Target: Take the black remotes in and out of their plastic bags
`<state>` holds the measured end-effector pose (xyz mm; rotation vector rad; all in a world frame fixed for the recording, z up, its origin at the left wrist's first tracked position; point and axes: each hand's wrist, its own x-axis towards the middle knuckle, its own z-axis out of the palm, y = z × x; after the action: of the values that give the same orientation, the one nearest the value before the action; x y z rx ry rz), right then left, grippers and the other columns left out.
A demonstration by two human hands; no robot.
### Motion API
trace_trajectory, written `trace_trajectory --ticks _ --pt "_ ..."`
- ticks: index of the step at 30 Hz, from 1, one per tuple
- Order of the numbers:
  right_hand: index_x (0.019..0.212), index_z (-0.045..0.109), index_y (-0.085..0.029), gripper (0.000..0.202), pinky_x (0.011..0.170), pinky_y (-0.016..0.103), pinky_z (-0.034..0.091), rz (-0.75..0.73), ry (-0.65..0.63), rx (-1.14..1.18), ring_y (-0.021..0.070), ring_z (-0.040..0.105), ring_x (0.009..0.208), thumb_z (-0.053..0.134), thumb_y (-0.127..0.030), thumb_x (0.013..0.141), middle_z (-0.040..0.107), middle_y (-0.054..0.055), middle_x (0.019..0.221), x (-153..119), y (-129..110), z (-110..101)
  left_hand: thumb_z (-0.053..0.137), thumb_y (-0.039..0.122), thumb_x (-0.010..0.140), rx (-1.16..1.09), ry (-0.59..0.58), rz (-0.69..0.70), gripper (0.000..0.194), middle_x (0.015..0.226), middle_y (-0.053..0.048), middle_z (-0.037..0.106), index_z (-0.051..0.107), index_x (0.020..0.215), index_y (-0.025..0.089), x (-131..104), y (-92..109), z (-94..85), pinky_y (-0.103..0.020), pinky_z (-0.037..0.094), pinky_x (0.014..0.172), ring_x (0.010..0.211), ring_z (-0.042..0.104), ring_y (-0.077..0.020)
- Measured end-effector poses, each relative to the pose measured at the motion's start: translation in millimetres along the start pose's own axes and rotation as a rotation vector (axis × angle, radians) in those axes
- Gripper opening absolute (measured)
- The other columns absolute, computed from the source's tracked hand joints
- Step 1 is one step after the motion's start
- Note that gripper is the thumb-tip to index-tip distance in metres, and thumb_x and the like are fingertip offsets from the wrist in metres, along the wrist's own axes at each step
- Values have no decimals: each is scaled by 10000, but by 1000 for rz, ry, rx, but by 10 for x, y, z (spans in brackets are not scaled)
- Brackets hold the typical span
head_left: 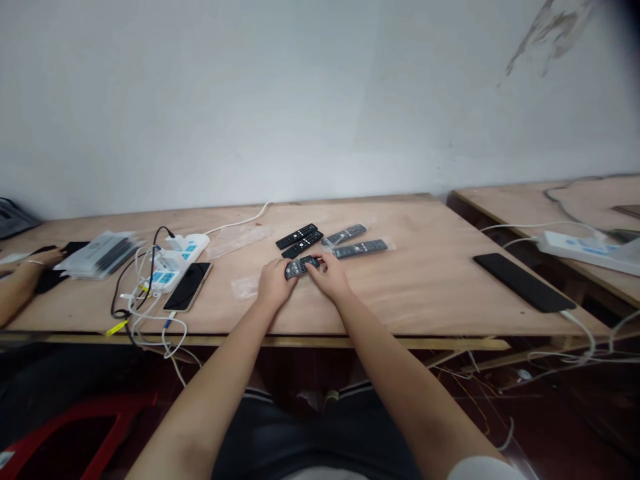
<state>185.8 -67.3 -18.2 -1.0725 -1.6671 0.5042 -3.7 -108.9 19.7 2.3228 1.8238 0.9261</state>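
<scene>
Both hands are closed on one black remote control (302, 266) just above the wooden table. My left hand (274, 283) grips its left end, and my right hand (330, 273) holds the right end with the thumb over the buttons. A greyish sheen lies on this remote; whether it is wrapped in film I cannot tell. Right behind it rest two bare black remotes (296, 236), side by side. To their right lie a remote in a clear plastic sleeve (345, 235) and another sleeved remote (361, 249), close to my right hand. A crumpled clear plastic piece (245, 287) lies left of my left hand.
Another clear plastic sheet (237, 241) lies farther back. On the left are a phone (189, 287), a power strip (163, 275) with tangled cables and a stack of plastic-sleeved items (100, 255) beside another person's arm (23, 283). A black phone (523, 281) charges at right.
</scene>
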Motion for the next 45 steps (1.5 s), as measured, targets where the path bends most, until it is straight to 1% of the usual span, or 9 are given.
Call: trace_trajectory --ticks 3,6,13,19,23,29,37,40,45 --pt "1049 741 -229 263 920 445 561 -19 -84 2 257 682 950 720 -411 860 754 83 1036 -14 1 23 739 319 871 1 -19 0 300 1138 -104 725 696 1147 210 -2 14 31 -419 504 990 1079 664 -288" --pt "1038 770 -228 279 916 429 557 -49 -159 8 245 689 942 760 -421 836 773 77 1042 -32 -17 34 743 307 866 5 -46 14 319 1142 -113 718 688 1158 190 0 56 80 -423 499 999 1097 657 -293" --pt "924 791 -248 140 877 393 555 9 -210 69 227 712 905 743 -343 834 797 49 994 -7 45 61 732 248 871 24 -32 19 352 1175 -116 699 647 1209 201 -18 188 160 -433 487 1002 1140 636 -300" --pt "882 729 -227 100 825 372 557 87 -219 56 210 711 834 662 -302 876 778 34 909 -7 131 76 747 360 896 35 0 40 412 1193 -130 694 622 1239 171 -64 166 196 -434 495 999 1118 640 -305" --pt "869 637 -230 107 800 381 560 119 -172 73 215 686 791 605 -324 911 732 42 876 -11 129 72 775 402 874 45 11 61 482 1198 -126 696 611 1266 175 -103 99 163 -433 497 1014 1120 647 -305" --pt "878 541 -248 124 837 420 549 157 -5 18 259 659 851 519 -354 938 687 81 894 26 95 33 798 417 845 91 6 74 505 1206 -127 703 623 1261 190 -163 -117 8 -459 498 1028 1131 654 -317" --pt "896 504 -253 117 872 460 520 187 26 -56 295 643 891 470 -352 949 690 107 897 37 116 -8 755 555 854 56 -17 46 567 1223 -133 719 650 1256 170 -219 -527 -149 -449 508 1054 1138 666 -310" --pt "896 501 -259 126 896 483 518 203 45 -44 307 642 901 451 -356 960 693 111 879 38 152 -3 773 538 842 37 4 14 584 1271 -137 709 642 1274 167 -236 -582 -152 -456 491 1090 1185 655 -315" --pt "905 490 -268 191 866 494 535 235 97 30 298 644 873 469 -449 962 664 94 888 38 227 0 783 533 836 9 28 3 591 1269 -130 702 627 1280 175 -250 -606 -120 -449 490 1098 1196 648 -307"
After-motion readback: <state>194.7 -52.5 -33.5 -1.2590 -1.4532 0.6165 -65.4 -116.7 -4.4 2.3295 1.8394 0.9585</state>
